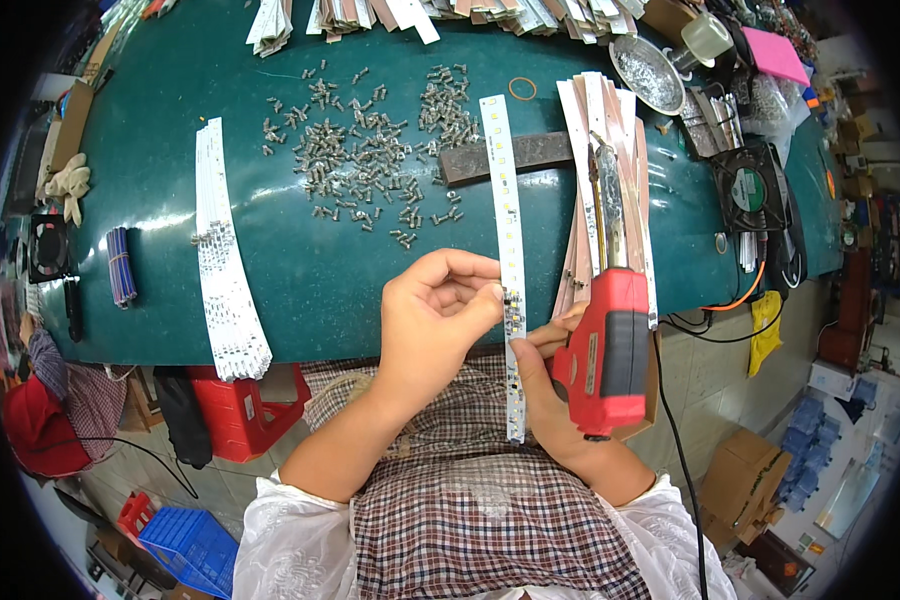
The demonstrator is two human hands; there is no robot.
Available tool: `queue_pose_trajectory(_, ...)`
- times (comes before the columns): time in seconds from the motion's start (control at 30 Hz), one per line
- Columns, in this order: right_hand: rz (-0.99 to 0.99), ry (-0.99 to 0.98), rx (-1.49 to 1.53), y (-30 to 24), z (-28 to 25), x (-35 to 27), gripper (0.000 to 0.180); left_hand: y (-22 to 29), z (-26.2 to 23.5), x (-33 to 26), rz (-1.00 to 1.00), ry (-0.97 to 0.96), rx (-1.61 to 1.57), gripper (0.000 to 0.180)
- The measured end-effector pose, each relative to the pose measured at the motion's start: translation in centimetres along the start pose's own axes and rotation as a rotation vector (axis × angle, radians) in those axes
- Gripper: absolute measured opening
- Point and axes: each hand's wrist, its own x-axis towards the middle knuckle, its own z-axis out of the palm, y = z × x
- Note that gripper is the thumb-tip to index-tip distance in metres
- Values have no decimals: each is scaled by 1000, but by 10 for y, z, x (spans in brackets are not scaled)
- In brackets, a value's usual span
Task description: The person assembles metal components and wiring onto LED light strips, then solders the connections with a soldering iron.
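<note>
A long white LED strip board runs from the green table down toward my lap. My left hand pinches its lower part between thumb and fingers. My right hand grips a red soldering gun by its handle; the gun's metal tip points away over a pile of strips. A right finger also touches the strip's edge beside small dark components.
A green table carries scattered small metal parts, a stack of white strips at left, more strips at right, a dark metal bar, a metal dish and a small fan. Red stools stand below.
</note>
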Motion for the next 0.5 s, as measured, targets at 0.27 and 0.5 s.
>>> queue_pose_trajectory(0.27,-34,-37,-6,-8,-16,-2,34,-10,-3,19,-19,52,143,19)
queue_pose_trajectory(0.5,140,-320,-38,-27,-59,-14,23,-9,-5,28,82,146,537,24)
